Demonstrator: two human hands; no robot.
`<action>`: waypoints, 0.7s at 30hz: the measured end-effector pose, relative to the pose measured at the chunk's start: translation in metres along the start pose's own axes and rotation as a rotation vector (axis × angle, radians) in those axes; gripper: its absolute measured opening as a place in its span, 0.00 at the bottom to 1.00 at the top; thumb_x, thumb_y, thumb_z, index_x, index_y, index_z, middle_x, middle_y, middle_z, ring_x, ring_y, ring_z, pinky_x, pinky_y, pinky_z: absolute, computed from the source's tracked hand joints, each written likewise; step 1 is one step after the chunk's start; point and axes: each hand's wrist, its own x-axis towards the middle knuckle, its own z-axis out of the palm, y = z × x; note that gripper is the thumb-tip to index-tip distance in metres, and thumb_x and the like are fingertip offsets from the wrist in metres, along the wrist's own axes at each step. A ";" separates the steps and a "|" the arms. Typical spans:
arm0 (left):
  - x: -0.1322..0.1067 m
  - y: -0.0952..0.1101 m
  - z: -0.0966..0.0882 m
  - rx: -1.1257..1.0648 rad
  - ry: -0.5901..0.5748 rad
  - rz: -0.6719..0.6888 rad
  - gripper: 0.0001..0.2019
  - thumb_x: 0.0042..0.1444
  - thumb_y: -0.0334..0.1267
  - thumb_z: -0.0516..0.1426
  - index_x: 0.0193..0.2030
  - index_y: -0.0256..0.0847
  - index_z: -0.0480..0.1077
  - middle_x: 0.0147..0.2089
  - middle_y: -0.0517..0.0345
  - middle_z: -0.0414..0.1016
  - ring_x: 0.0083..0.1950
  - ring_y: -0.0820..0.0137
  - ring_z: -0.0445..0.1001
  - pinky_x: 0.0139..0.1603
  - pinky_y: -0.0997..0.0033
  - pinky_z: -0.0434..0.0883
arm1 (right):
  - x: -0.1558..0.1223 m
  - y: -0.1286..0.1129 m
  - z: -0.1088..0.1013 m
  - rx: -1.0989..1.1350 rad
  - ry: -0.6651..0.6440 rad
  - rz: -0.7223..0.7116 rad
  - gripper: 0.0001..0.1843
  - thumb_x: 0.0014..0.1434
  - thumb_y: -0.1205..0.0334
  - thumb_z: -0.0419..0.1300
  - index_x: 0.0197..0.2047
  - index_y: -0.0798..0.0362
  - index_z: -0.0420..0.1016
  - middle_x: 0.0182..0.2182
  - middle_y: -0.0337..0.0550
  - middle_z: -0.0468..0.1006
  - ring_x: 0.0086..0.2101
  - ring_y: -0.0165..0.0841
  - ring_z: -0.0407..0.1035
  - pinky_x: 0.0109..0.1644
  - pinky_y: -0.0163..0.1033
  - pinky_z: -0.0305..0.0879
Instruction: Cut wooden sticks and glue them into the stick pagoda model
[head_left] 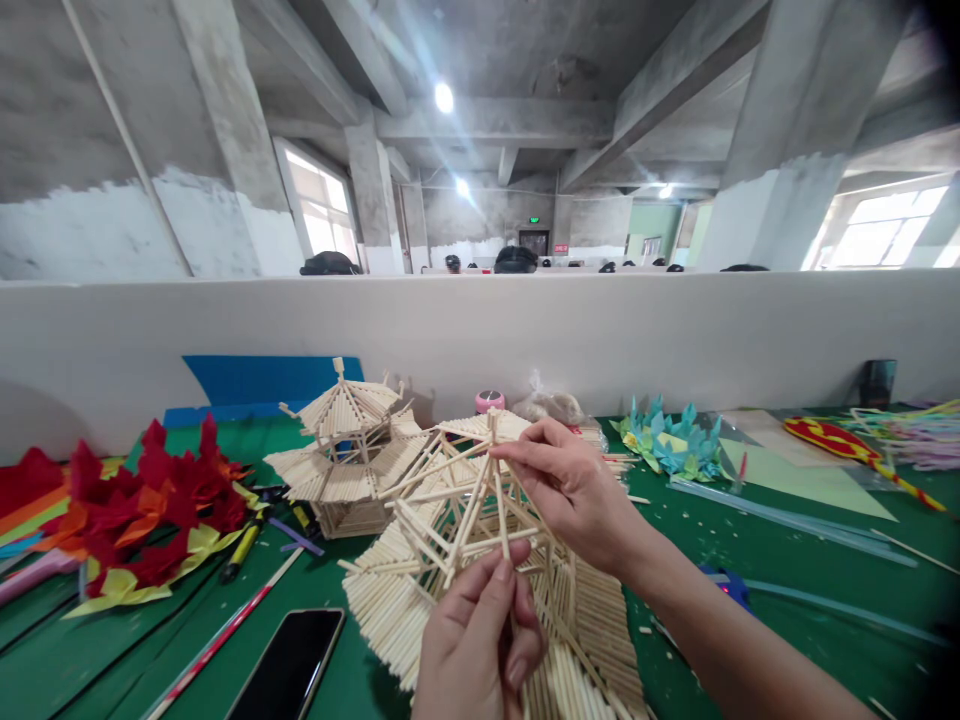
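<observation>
A pavilion model [397, 600] built of pale wooden sticks stands in front of me, its upper roof still an open frame of slanting sticks. My left hand [480, 635] is closed, thumb and fingers pinching the lower part of a thin wooden stick [501, 510] on the near side of that frame. Up at the peak, my right hand [574, 485] is closed too, its fingertips pinched at the stick's upper end beside the short top post [492, 425]. Behind to the left stands a similar stick pavilion [349, 440] with a covered roof.
Red and orange paper shapes [161, 500] and a black phone [289, 660] lie left. To the right are blue paper flowers [671, 440], clear glue sticks [787, 520], a blue tool [726, 588] and a red-yellow ornament [832, 440]. A white partition [675, 335] runs behind the green table [810, 650].
</observation>
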 end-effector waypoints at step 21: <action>-0.001 0.004 0.001 -0.058 -0.005 -0.083 0.13 0.40 0.38 0.64 0.33 0.35 0.73 0.19 0.63 0.67 0.12 0.85 0.57 0.17 0.81 0.51 | 0.000 0.000 0.000 -0.017 -0.011 0.006 0.15 0.56 0.70 0.50 0.45 0.51 0.72 0.33 0.41 0.66 0.33 0.27 0.64 0.38 0.35 0.62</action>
